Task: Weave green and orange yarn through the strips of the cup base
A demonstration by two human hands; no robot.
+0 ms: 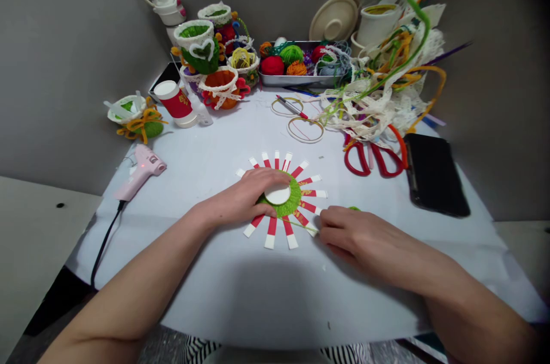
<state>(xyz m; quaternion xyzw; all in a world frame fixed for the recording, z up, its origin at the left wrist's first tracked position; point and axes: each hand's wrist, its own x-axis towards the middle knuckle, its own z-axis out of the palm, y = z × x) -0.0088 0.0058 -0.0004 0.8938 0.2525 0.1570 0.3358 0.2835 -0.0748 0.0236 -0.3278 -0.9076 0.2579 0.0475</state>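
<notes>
Hands at work: left hand [259,192] pressing the splayed paper cup [278,194], right hand [344,232] beside it, pinching green yarn [296,224].

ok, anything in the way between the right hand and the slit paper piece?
Nothing visible blocks it: the right hand is at the strip tips of the slit paper piece, with only the green strand running between. The red-handled scissors and phone lie farther out, beyond that gap.

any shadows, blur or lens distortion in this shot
Head view: a broad, soft shadow on the near part of the white table; top right corner fades to black; outer areas look stretched, likely a wide lens; the green strand at the right hand looks slightly soft but traceable.
</notes>
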